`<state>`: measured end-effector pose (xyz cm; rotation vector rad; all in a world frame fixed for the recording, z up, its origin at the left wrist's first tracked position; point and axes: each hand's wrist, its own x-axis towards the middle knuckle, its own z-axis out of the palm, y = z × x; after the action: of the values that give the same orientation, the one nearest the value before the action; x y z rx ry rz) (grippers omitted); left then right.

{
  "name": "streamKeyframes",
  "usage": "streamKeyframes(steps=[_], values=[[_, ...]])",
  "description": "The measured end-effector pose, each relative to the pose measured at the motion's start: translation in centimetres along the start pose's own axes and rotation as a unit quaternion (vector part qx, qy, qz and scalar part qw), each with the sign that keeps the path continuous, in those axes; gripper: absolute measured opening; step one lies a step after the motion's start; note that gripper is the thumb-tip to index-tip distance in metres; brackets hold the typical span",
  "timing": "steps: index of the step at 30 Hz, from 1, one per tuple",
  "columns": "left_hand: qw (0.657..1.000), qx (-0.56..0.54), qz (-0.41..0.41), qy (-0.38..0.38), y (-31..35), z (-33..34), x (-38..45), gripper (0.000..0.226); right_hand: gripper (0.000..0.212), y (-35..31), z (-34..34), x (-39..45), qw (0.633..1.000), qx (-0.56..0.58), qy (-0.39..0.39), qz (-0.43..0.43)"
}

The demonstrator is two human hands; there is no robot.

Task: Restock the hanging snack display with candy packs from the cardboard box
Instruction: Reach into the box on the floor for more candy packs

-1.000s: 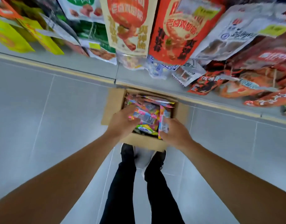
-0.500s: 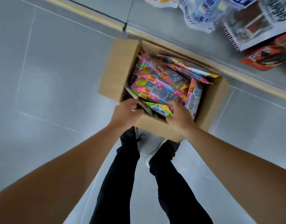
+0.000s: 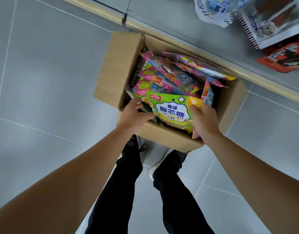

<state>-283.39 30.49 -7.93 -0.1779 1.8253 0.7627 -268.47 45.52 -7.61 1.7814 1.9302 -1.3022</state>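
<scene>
Both hands are gripping one candy pack (image 3: 172, 109) at the middle of the frame: the left hand (image 3: 134, 116) is curling round its left edge, and the right hand (image 3: 203, 119) is pinching its right edge, thumb on the printed face. This green and yellow pack is lying face up, long axis running left to right between the hands, over the near end of the open cardboard box (image 3: 115, 70) on the floor. More candy packs (image 3: 169, 78) are filling the box behind it. Hanging snack bags (image 3: 270, 26) are showing at the upper right, so the lift probably needs to go up and rightward; both hands seem equally near.
</scene>
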Motion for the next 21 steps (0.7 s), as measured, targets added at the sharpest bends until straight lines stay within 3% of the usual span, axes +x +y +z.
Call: streamKeyframes(steps=[3, 7, 12, 16, 19, 21], values=[[0.998, -0.029, 0.040, -0.040, 1.3, -0.2, -0.2, 0.093, 0.043, -1.9, -1.5, -0.1, 0.996, 0.091, -0.003, -0.014], [0.989, -0.034, 0.110, -0.092, 2.8, -0.3, -0.2, 0.059, 0.034, -5.1, -3.0, 0.1, 0.985, 0.169, -0.012, -0.024], [0.987, -0.045, 0.128, -0.082, 4.3, -1.1, -1.2, 0.030, 0.012, -7.7, -5.3, 0.7, 0.957, 0.286, -0.036, 0.036], [0.983, -0.007, 0.168, -0.073, 5.5, -1.6, -3.9, 0.005, 0.018, -8.7, -7.6, -0.4, 0.950, 0.300, -0.006, 0.082], [0.984, -0.035, 0.162, -0.070, 6.8, -2.4, -6.7, 0.006, 0.038, -10.3, -9.0, -2.3, 0.951, 0.294, -0.036, 0.085], [0.983, -0.086, 0.138, -0.081, 8.0, -3.4, -9.3, 0.009, 0.040, -11.4, -10.0, -4.3, 0.945, 0.312, -0.054, 0.077]])
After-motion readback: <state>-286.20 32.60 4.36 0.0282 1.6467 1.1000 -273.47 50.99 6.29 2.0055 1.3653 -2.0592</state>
